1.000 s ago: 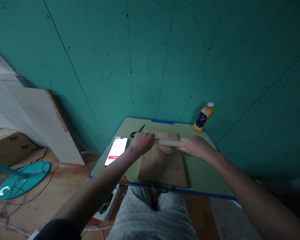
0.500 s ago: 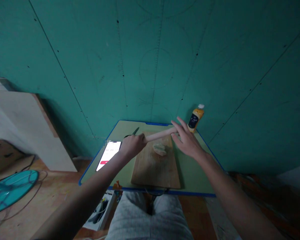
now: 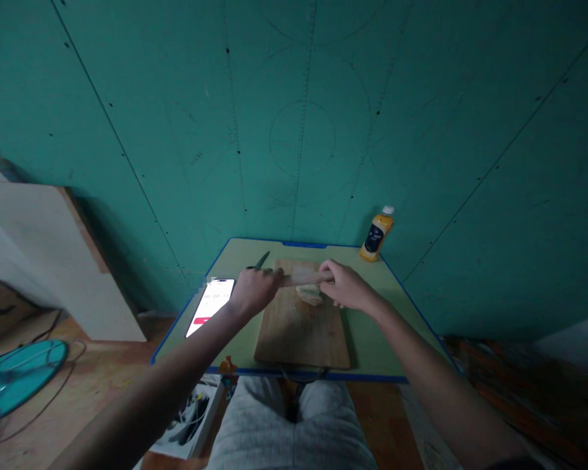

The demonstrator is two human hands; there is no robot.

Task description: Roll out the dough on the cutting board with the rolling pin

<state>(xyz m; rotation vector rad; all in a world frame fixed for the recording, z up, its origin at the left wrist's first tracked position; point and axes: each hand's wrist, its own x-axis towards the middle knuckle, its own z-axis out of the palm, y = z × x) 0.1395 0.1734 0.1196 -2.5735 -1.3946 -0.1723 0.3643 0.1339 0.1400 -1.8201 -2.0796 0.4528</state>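
Above the far half of the wooden board (image 3: 301,341), as the head view shows, you hold a pale rod (image 3: 301,280) crosswise, both ends covered by your hands. Your left hand (image 3: 257,289) is clenched around the left end, knuckles uppermost. Your right hand (image 3: 347,287) has its fingers curled about the right end, with the wrist angled in from the right; how firmly it grips cannot be told. The exposed middle of the rod lies between the two fists, nearly level across the view.

Handling, by judgement: the rod appears to be plain wood, therefore stiff, fairly light and not fragile. Its smooth, round surface may turn within a loose palm. Take hold at the two ends, leaving the middle free.

Just on your side of the rod, between your hands, a flattened pale lump (image 3: 310,297) rests on the board. The rod overlaps its far edge in the view; whether they touch cannot be determined. Judge the lump to be soft, light and easily dented, possibly tacky. Support it from beneath with flat fingers; do not pinch it.

Beside your left hand, on the table (image 3: 382,326), note a lit phone (image 3: 210,307) and a dark blade (image 3: 262,260). Near the far right corner stands a bottle (image 3: 376,236), well apart from your grip.
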